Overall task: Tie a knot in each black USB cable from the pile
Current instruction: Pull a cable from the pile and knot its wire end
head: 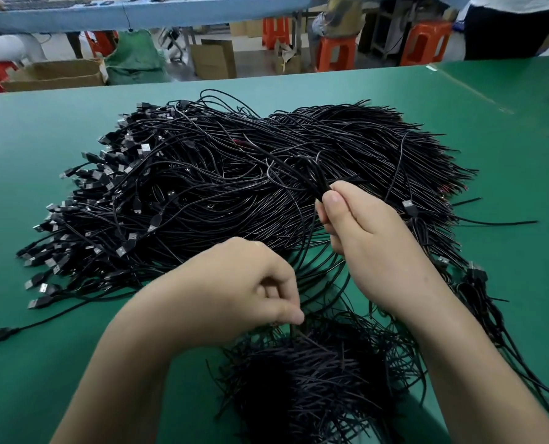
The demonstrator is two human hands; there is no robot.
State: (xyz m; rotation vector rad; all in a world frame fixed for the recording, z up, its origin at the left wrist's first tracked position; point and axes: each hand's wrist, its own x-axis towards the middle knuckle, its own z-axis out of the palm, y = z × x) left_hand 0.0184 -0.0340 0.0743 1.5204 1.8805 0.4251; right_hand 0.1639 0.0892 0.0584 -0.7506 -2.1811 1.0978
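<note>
Closest in, one small heap of cable ends (315, 379) on green table (42, 379), between two bare forearms. Left hand (244, 293) curled just above, thumb and forefinger pinching one thin strand (291, 330). Right hand (363, 229) higher, thumb and fingers clamped on looped cable (299, 174). Beyond, one big pile of black USB cables (218, 174), too many to count, plugs fanned left.
</note>
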